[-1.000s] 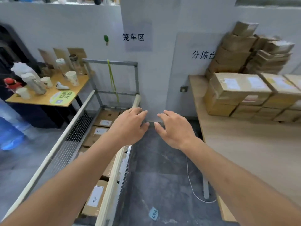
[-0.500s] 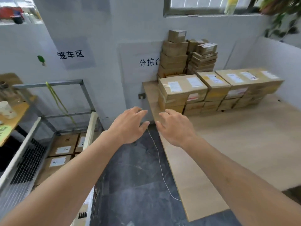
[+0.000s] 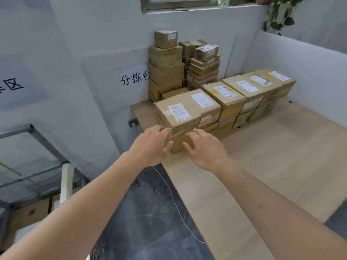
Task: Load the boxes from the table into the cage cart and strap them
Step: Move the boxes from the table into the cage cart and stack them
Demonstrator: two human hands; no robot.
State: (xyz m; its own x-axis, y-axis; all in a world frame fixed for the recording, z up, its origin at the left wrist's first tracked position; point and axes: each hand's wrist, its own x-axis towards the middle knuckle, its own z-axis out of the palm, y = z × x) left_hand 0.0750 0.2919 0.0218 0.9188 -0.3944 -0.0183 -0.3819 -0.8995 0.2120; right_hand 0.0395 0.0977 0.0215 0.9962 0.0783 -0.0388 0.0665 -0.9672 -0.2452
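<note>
Cardboard boxes stand stacked in a row along the back of the wooden table [image 3: 281,166]. The nearest stack is at the table's left end, topped by a large box [image 3: 187,109] with white labels. My left hand [image 3: 152,145] and my right hand [image 3: 204,149] reach out side by side in front of that stack's lower box [image 3: 178,143], fingers spread and holding nothing. Whether the fingertips touch the cardboard I cannot tell. The cage cart [image 3: 33,147] is at the far left, with boxes [image 3: 28,212] lying in its bottom.
Taller piles of smaller boxes [image 3: 167,66] lean against the back wall. A white partition [image 3: 300,76] bounds the table on the right. A white cord [image 3: 178,209] trails over the dark floor between cart and table. A window and a plant are above.
The view has swung right from the cart to the table. Both hands have moved forward and now hover at the front of the nearest box stack.
</note>
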